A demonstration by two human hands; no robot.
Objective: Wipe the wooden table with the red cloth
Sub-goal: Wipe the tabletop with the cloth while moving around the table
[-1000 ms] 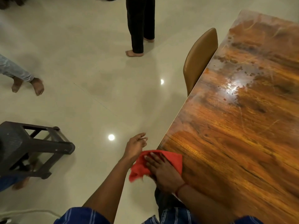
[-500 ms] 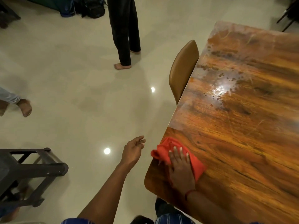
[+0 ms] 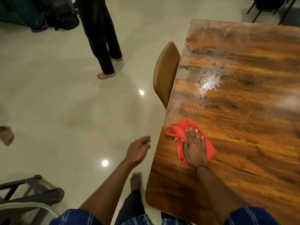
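The glossy wooden table fills the right side, with smears and spots on its far half. A crumpled red cloth lies near the table's left edge. My right hand presses flat on the cloth, fingers spread and pointing away from me. My left hand hangs in the air off the table's left edge, fingers loosely apart and holding nothing.
A tan chair is tucked against the table's left edge. A person in black trousers stands barefoot on the pale tiled floor. A dark stool sits lower left. Bags lie top left; another bare foot shows at the left edge.
My right hand has pushed the red cloth from the table's near corner forward along the left edge. The left hand stays hovering beside the table. The view has shifted forward.
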